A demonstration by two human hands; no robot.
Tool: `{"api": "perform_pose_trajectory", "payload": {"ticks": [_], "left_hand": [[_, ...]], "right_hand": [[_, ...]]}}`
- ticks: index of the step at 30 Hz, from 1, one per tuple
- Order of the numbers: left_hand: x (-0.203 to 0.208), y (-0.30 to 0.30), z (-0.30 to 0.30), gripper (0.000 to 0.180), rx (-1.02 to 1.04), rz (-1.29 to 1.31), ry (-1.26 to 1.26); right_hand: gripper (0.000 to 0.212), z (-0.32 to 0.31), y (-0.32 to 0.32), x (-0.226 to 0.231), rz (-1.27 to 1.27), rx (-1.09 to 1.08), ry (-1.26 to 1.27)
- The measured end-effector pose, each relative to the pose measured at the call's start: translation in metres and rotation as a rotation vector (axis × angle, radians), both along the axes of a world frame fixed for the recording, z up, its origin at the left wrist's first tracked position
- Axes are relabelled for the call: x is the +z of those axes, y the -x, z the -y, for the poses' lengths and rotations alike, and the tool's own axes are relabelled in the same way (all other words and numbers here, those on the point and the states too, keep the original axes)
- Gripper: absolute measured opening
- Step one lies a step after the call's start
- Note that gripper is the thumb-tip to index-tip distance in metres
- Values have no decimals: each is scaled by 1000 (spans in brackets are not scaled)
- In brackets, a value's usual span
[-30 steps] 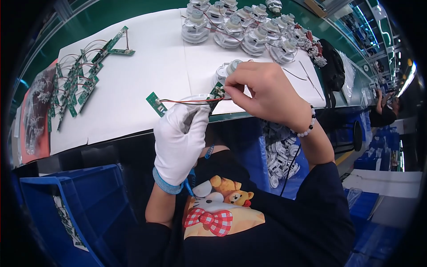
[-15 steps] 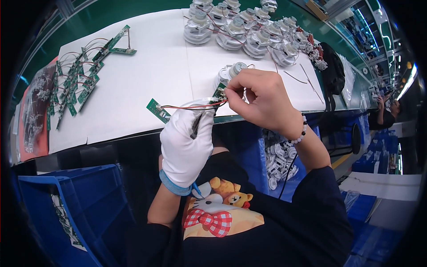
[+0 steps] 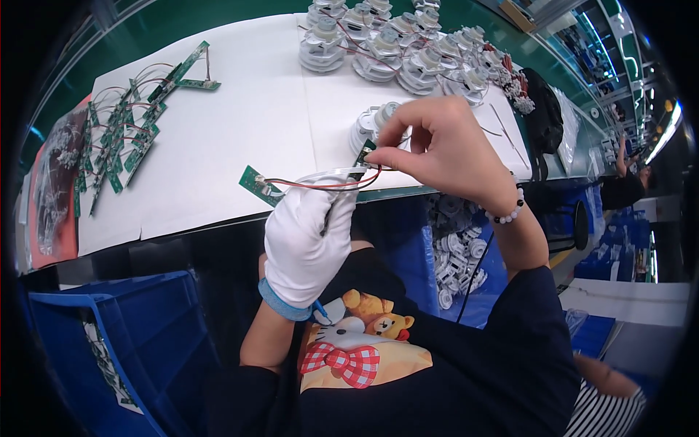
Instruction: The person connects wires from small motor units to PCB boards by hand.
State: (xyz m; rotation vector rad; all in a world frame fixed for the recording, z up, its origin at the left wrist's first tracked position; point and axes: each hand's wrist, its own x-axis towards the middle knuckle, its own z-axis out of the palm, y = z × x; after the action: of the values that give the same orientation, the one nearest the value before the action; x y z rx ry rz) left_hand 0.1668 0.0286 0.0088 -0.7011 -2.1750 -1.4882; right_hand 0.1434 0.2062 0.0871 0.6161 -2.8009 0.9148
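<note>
My left hand (image 3: 307, 237), in a white glove with a blue cuff, is closed on a narrow green circuit board (image 3: 366, 151) above the table's near edge. Red, black and white wires (image 3: 320, 182) run from this board to a smaller green board (image 3: 256, 185) sticking out left of the glove. My bare right hand (image 3: 459, 149), wearing a bead bracelet, pinches at the far end of the held board, where a wire connector seems to sit; the fingers partly hide it. Just behind, a white round unit (image 3: 362, 131) with a grey cylindrical top stands on the table.
More white round units (image 3: 322, 51) with wires crowd the back of the white-covered table (image 3: 240, 95). Wired green boards (image 3: 120, 146) lie at the left, beside a bag on a pink sheet. A blue crate (image 3: 138, 328) stands lower left; white parts (image 3: 457, 255) fill a blue bin at right.
My right hand has turned, its wrist shifting right and down, while the fingertips stay at the board. The held board tilts more upright. A striped sleeve and forearm have appeared lower right.
</note>
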Motion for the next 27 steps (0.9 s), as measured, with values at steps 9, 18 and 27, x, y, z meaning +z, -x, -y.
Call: {"api": "perform_pose_trajectory", "payload": {"ticks": [9, 18, 27], "left_hand": [[2, 7, 2, 15, -78, -80, 38], [12, 66, 45, 22, 224, -70, 592], [26, 96, -55, 59, -393, -152, 355]], "right_hand": [[20, -11, 5, -10, -25, 208, 72], [14, -55, 4, 10, -84, -263, 627], [37, -85, 38, -107, 76, -540, 942]]}}
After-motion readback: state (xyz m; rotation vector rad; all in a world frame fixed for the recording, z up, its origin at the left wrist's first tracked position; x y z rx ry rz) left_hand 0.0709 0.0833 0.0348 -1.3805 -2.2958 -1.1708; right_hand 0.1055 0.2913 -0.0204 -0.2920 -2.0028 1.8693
